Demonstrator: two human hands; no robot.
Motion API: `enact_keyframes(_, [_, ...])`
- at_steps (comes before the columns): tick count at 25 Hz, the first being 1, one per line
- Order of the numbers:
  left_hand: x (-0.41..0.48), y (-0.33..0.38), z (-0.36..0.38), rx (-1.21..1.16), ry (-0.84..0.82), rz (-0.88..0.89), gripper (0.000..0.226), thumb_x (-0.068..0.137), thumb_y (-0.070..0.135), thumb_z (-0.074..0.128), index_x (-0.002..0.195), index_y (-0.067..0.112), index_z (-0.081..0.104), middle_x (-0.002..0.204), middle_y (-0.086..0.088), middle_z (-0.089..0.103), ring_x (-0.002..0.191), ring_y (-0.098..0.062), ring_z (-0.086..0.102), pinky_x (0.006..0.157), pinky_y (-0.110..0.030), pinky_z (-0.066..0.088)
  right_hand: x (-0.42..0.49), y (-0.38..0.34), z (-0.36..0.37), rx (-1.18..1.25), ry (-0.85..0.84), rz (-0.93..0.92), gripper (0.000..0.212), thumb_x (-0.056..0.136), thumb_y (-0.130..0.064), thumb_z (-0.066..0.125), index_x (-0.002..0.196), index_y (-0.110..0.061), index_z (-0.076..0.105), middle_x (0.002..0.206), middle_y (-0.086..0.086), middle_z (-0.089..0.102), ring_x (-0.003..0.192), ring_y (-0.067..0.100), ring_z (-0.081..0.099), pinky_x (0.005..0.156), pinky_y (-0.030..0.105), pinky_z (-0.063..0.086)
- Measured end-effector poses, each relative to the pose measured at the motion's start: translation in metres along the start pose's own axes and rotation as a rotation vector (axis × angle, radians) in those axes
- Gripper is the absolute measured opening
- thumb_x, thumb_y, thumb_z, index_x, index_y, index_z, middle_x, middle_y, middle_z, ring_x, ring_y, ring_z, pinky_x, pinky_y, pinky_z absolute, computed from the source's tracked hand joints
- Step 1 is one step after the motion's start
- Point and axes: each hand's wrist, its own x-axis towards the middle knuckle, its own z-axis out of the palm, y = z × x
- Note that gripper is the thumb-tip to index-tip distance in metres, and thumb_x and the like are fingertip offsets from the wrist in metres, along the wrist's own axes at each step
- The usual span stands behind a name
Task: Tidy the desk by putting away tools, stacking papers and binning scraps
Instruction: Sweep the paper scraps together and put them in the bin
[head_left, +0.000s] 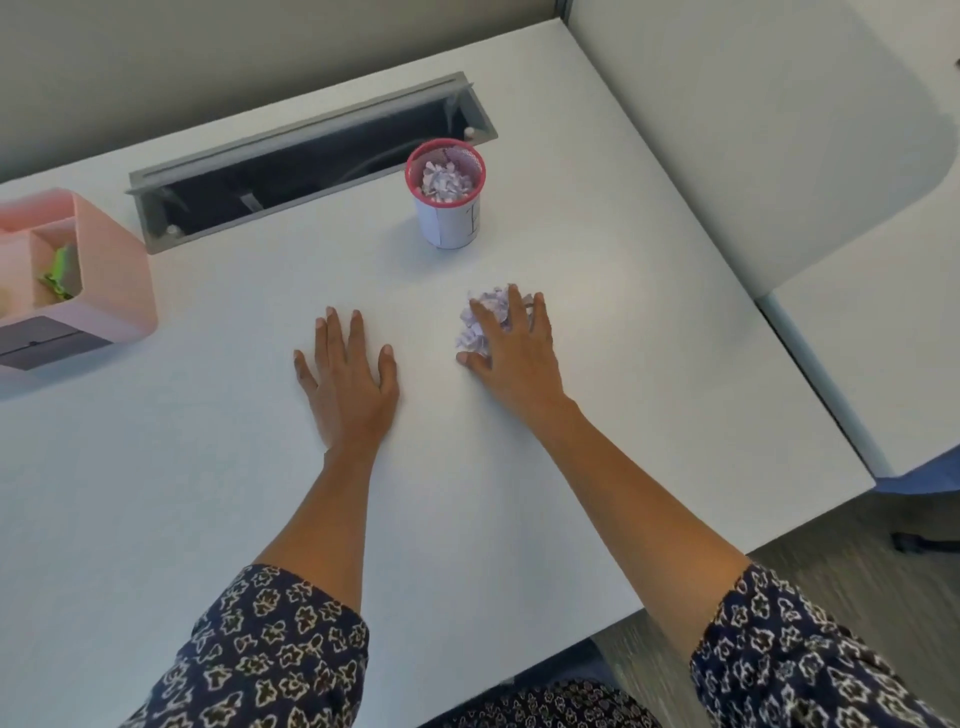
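Note:
A crumpled wad of lilac-and-white paper (480, 322) lies on the white desk (208, 493). My right hand (511, 353) covers it from above, fingers curled around it and thumb at its near side. My left hand (348, 379) lies flat on the desk to the left of the wad, fingers spread, holding nothing. Behind the wad stands a small pink mesh cup (447, 195) wrapped in white paper, with more crumpled scraps inside it.
A pink desk organiser (104, 280) sits at the left edge, with a green clip in one compartment and a dark drawer below. An open grey cable tray (311, 156) runs along the back. A second desk (779, 156) adjoins on the right; the floor shows bottom right.

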Motion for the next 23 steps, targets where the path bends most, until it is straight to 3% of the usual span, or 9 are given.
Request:
enact_keyframes(2, [0.0,0.001,-0.002,-0.004,0.003,-0.004,0.057,0.099,0.043,0.032,0.151,0.021,0.026,0.161,-0.005,0.016,0.149,-0.019,0.011,0.119,-0.052,0.007,-0.004,-0.005,-0.003,0.018,-0.006,-0.026,0.052,0.094,-0.035,0.056,0.144,-0.031,0.042,0.16,0.012,0.017,0.145,0.044,0.012,0.108,0.056,0.036])
enact_keyframes(5, [-0.001,0.002,-0.004,-0.009,0.0,-0.015,0.056,0.099,0.042,0.034,0.15,0.021,0.028,0.161,-0.005,0.017,0.149,-0.018,0.011,0.119,-0.05,0.008,-0.01,-0.006,-0.008,0.004,0.072,-0.075,0.039,0.094,-0.021,0.057,0.131,-0.03,0.056,0.154,0.01,0.034,0.139,0.04,0.029,0.074,0.048,0.056])
enact_keyframes(7, [0.0,0.003,-0.005,-0.016,-0.002,-0.023,0.056,0.099,0.042,0.034,0.151,0.021,0.028,0.161,-0.004,0.017,0.149,-0.017,0.01,0.12,-0.05,0.007,-0.012,-0.002,-0.011,-0.01,0.094,-0.124,0.037,0.088,-0.01,0.064,0.121,-0.026,0.063,0.146,0.01,0.045,0.132,0.036,0.041,0.057,0.042,0.056])
enact_keyframes(9, [0.0,0.004,-0.006,-0.021,-0.001,-0.022,0.056,0.099,0.043,0.032,0.151,0.022,0.027,0.161,-0.002,0.016,0.149,-0.016,0.01,0.12,-0.049,0.007,-0.012,0.003,-0.015,-0.03,0.06,-0.157,0.033,0.087,-0.004,0.062,0.114,-0.022,0.066,0.138,0.007,0.05,0.123,0.032,0.047,0.052,0.035,0.053])
enact_keyframes(11, [0.0,0.004,-0.006,-0.017,0.006,-0.022,0.058,0.097,0.046,0.029,0.151,0.023,0.026,0.161,-0.001,0.016,0.149,-0.016,0.01,0.12,-0.048,0.007,-0.009,0.009,-0.019,-0.069,0.054,-0.191,0.029,0.086,-0.002,0.061,0.109,-0.018,0.068,0.128,0.004,0.056,0.111,0.03,0.052,0.05,0.03,0.047])
enact_keyframes(13, [0.0,0.004,-0.006,-0.017,0.005,-0.027,0.059,0.096,0.047,0.027,0.15,0.024,0.027,0.161,-0.001,0.017,0.149,-0.015,0.011,0.12,-0.048,0.008,-0.004,0.013,-0.023,0.003,0.039,-0.181,0.028,0.088,-0.002,0.058,0.109,-0.016,0.071,0.125,0.002,0.06,0.108,0.028,0.054,0.06,0.031,0.048])
enact_keyframes(16, [0.001,0.004,-0.007,-0.024,0.003,-0.03,0.06,0.095,0.048,0.026,0.151,0.026,0.026,0.161,0.001,0.016,0.149,-0.014,0.011,0.12,-0.047,0.008,0.011,0.013,-0.041,0.449,-0.002,0.097,0.029,0.088,0.002,0.052,0.103,-0.01,0.074,0.116,0.003,0.068,0.1,0.023,0.061,0.08,0.028,0.05])
enact_keyframes(19, [0.001,0.005,-0.007,-0.039,0.01,-0.032,0.06,0.095,0.048,0.027,0.151,0.027,0.026,0.161,0.002,0.016,0.149,-0.013,0.011,0.121,-0.047,0.007,0.029,0.018,-0.064,0.715,-0.04,0.35,0.025,0.083,0.003,0.061,0.095,-0.012,0.078,0.098,0.003,0.074,0.072,0.012,0.063,0.062,0.013,0.047])
enact_keyframes(23, [0.002,0.004,-0.007,-0.032,0.006,-0.041,0.061,0.094,0.048,0.027,0.151,0.027,0.025,0.162,0.003,0.014,0.149,-0.012,0.009,0.121,-0.046,0.007,0.049,0.019,-0.098,1.022,-0.124,0.465,0.02,0.082,0.001,0.068,0.084,-0.017,0.076,0.091,0.01,0.074,0.077,0.02,0.067,0.075,0.032,0.055])
